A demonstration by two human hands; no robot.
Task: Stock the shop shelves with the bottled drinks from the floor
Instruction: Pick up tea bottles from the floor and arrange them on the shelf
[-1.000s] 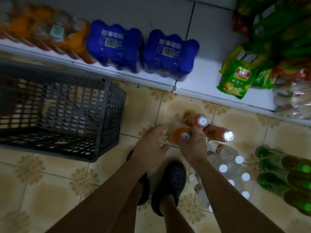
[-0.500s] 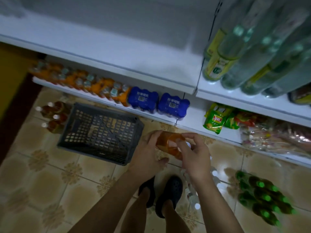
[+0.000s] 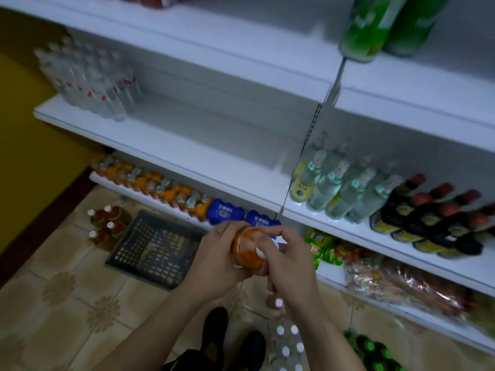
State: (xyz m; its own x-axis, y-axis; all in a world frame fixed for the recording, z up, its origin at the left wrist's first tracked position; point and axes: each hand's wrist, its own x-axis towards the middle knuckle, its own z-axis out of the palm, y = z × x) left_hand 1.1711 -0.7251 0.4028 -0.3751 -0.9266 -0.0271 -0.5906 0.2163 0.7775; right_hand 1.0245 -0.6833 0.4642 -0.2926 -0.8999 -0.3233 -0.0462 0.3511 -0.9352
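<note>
I hold an orange drink bottle (image 3: 246, 249) at waist height in front of the shelves. My left hand (image 3: 214, 263) grips its body from the left. My right hand (image 3: 289, 261) pinches its white-capped end from the right. On the floor below stand clear water bottles (image 3: 288, 344), green bottles (image 3: 375, 354) and one brownish bottle (image 3: 277, 302). More brown tea bottles (image 3: 105, 223) stand on the floor at the left. The white middle shelf (image 3: 187, 145) has bare room right of a pack of water bottles (image 3: 91, 84).
A dark plastic crate (image 3: 155, 247) lies on the tiled floor left of my hands. The bottom shelf carries orange drink packs (image 3: 160, 186), blue packs (image 3: 226, 214) and snack bags (image 3: 321, 247). Clear and dark bottles (image 3: 375, 194) fill the shelf at the right. My dark shoes (image 3: 214, 333) are below.
I have risen from the floor with the orange bottle in both hands; the view has swung up from the floor to the higher shelves.
</note>
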